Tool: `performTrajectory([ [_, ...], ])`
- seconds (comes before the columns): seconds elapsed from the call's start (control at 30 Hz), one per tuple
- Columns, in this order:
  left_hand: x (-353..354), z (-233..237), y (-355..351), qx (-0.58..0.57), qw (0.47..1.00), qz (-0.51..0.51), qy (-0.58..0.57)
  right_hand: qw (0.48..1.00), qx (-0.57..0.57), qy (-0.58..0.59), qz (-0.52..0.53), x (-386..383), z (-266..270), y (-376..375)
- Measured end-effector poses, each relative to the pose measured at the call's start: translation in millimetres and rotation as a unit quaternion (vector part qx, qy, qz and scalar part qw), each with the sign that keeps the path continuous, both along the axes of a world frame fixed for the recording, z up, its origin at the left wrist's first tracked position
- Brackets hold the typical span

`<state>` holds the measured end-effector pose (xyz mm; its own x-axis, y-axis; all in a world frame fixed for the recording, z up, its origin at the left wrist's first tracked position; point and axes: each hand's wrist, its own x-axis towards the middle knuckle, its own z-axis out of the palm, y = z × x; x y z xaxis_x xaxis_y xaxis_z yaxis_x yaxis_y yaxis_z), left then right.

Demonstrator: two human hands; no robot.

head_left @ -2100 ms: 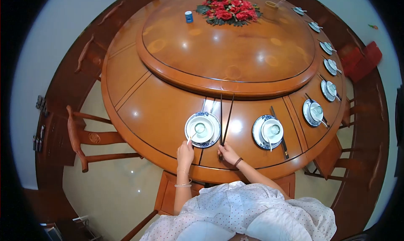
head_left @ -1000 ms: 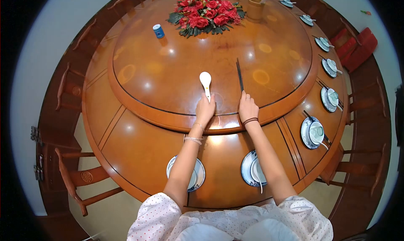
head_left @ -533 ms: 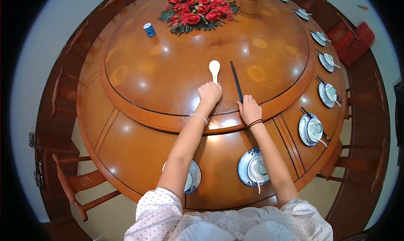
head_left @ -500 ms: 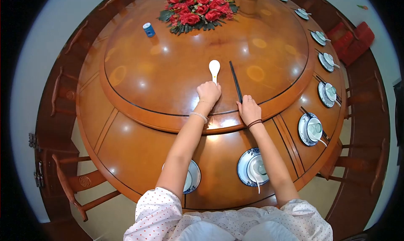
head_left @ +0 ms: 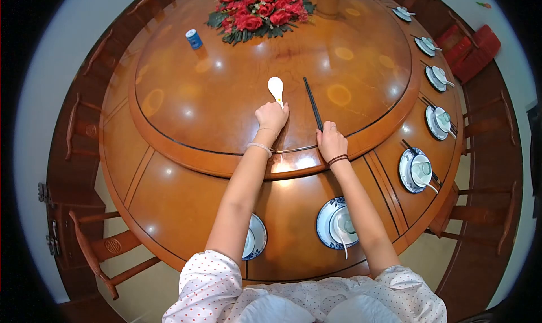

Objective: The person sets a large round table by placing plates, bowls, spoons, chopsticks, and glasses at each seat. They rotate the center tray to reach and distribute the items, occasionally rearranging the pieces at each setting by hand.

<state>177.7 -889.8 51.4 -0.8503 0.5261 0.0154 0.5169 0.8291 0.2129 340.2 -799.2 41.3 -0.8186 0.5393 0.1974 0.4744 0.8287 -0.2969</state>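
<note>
Over the near part of the round turntable (head_left: pixel 237 119), my left hand (head_left: pixel 272 117) is closed around the handle of a white soup spoon (head_left: pixel 275 88), its bowl pointing away from me. To the right, my right hand (head_left: pixel 332 142) grips the near end of black chopsticks (head_left: pixel 311 100), which slant away and slightly left. The fingers of both hands hide the held ends. Below my right forearm sits a blue-and-white plate (head_left: pixel 323 232) with a small bowl, a glass and a white spoon. Another plate (head_left: pixel 259 238) is partly covered by my left forearm.
Red artificial flowers (head_left: pixel 262 9) stand mid-turntable, with a blue can (head_left: pixel 193 39) to their left and a brown cylindrical container (head_left: pixel 328 0) to their right. Several place settings (head_left: pixel 415 170) line the table's right edge. Wooden chairs (head_left: pixel 116 245) surround the table; a red chair (head_left: pixel 477 52) stands at right.
My left hand and the spoon have shifted left, the spoon tilting more to the left. The chopsticks have moved slightly left in my right hand. The view has shifted a little.
</note>
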Motion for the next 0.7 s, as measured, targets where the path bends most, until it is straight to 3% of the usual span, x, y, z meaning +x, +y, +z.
performTrajectory([
  [0.47, 14.7, 21.2, -20.9, 0.019, 0.998, 0.004, -0.057, 0.999, -0.015, 0.009, -0.035, -2.2, 8.7, -5.9],
  [0.57, 35.7, 32.1, -68.6, 0.064, 0.996, -0.019, -0.067, 0.999, -0.022, 0.036, -0.028, 19.2, 24.8, -32.4],
  [0.63, 69.7, 42.3, -127.5, 0.177, 0.983, 0.023, -0.051, 0.992, -0.099, 0.082, -0.007, 43.9, 32.6, -65.8],
  [0.7, 107.6, 47.7, -195.5, 0.24, 0.963, 0.115, -0.039, 0.973, -0.224, 0.029, 0.051, 70.4, 40.3, -113.6],
])
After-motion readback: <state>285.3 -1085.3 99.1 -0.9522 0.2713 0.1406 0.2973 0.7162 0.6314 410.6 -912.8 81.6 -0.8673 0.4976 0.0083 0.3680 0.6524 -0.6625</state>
